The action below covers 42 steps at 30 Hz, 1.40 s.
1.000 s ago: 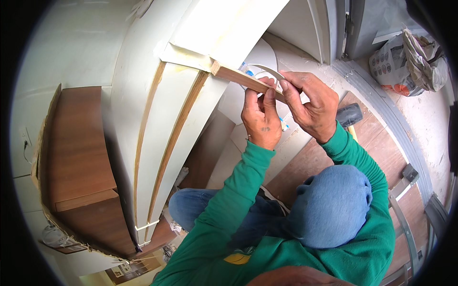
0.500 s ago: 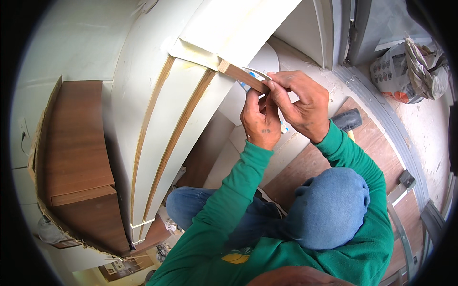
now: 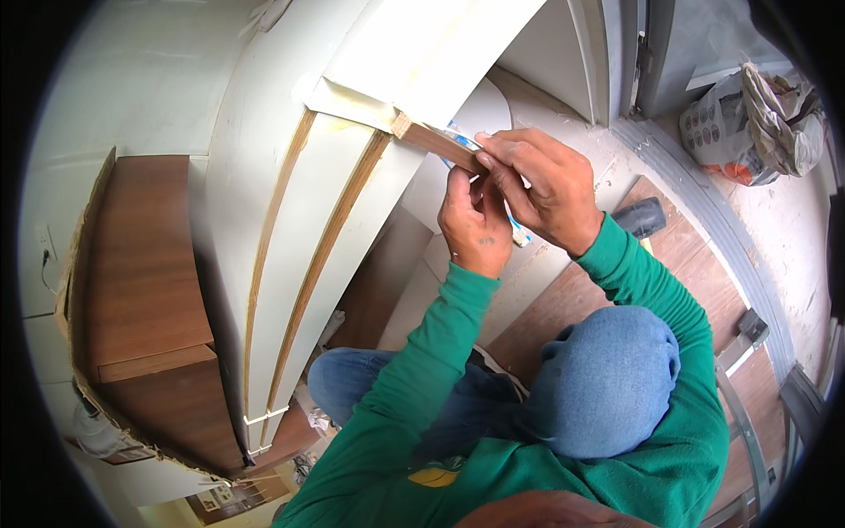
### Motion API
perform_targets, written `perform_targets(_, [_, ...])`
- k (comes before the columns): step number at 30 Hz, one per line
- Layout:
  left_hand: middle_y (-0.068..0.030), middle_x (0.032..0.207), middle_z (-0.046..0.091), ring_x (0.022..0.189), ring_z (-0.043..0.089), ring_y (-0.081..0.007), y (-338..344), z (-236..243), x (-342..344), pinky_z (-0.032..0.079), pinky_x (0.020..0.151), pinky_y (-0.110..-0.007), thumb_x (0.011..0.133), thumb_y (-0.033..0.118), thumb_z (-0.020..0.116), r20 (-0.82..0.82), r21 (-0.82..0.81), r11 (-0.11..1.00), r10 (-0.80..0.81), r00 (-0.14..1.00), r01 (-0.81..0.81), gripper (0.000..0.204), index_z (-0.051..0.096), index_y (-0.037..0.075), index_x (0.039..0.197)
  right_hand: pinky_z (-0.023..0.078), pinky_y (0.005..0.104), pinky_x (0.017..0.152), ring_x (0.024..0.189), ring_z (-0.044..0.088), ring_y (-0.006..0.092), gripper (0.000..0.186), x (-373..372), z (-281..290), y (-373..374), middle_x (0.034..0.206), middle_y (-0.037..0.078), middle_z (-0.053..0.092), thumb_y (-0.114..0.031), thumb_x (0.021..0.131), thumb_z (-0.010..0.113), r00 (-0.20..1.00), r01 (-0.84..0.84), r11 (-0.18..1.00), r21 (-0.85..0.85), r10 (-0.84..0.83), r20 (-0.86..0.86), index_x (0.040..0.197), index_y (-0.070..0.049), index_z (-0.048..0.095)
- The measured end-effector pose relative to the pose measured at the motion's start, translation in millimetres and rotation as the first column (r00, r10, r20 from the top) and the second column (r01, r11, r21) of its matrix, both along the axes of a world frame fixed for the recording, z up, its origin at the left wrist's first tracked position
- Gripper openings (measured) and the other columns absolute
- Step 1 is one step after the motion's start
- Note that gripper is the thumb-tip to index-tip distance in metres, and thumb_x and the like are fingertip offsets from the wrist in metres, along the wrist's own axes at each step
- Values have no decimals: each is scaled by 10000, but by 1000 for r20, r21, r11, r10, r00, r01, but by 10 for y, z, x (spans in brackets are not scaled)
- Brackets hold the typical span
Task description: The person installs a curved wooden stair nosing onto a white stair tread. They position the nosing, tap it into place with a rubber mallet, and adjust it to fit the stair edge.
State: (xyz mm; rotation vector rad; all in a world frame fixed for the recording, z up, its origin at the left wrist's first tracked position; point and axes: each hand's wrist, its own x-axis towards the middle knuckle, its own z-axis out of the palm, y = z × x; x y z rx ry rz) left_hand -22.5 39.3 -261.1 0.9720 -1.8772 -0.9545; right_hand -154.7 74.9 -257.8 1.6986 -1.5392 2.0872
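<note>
A white cabinet panel (image 3: pixel 290 211) with bare wooden edges stands upright in front of me. From its upper corner a short wooden strip (image 3: pixel 436 139) sticks out to the right. My left hand (image 3: pixel 473 224) and my right hand (image 3: pixel 541 189) meet at the strip's free end, fingers pinched on it. Under my hands lies a thin white and blue object (image 3: pixel 518 231), mostly hidden, so I cannot tell what it is. My green sleeves and my blue-clad knee (image 3: pixel 607 383) fill the lower part of the view.
A brown wooden cabinet (image 3: pixel 145 299) in torn cardboard stands at the left. A hammer head (image 3: pixel 641 216) lies on the wood floor right of my hands. A crumpled bag (image 3: pixel 748 119) sits at the upper right. Metal rails (image 3: pixel 744 343) lie at the right.
Both hands and the strip's end have shifted slightly up and right in the view. The grip on the strip's end stays the same.
</note>
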Motion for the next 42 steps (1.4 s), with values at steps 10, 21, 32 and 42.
perform_targets(10, [-174, 1264, 743, 1151, 747, -262, 32, -245, 57, 588, 975, -375, 1088, 46, 625, -66, -26, 999, -48, 997, 47, 314, 602, -55, 1384, 633, 355, 689, 835, 791, 284, 145, 14, -25, 30, 1007, 140, 779, -60, 998, 730, 982, -64, 991, 117, 41, 185, 1134, -28, 694])
perform_targets(21, [-210, 1343, 725, 1243, 714, -259, 268, -330, 107, 565, 1048, -377, 1119, 97, 621, -43, -7, 994, -105, 994, 105, 332, 598, -75, 1402, 556, 256, 703, 772, 660, 91, 167, -241, 40, 310, 967, 92, 747, -181, 1092, 702, 636, -338, 940, -46, 264, 725, 1101, -26, 641])
perform_targets(32, [-224, 1324, 715, 1193, 732, -310, 149, -393, 168, 604, 991, -412, 1102, 147, 658, -51, -74, 992, -107, 993, 103, 364, 611, -72, 1388, 556, 282, 799, 855, 667, 118, 180, -108, -51, 295, 1032, 94, 741, -157, 1080, 676, 435, -482, 867, -129, 364, 824, 1161, 1, 643])
perform_targets(42, [-201, 1341, 667, 1180, 686, -295, 177, -303, 168, 587, 961, -413, 1112, 205, 638, -23, -217, 976, -35, 999, 29, 372, 642, -74, 1359, 582, 328, 930, 1083, 715, 152, 116, -108, -105, 119, 1105, 92, 769, -101, 1004, 790, 785, -313, 949, 43, 233, 574, 1102, -39, 776])
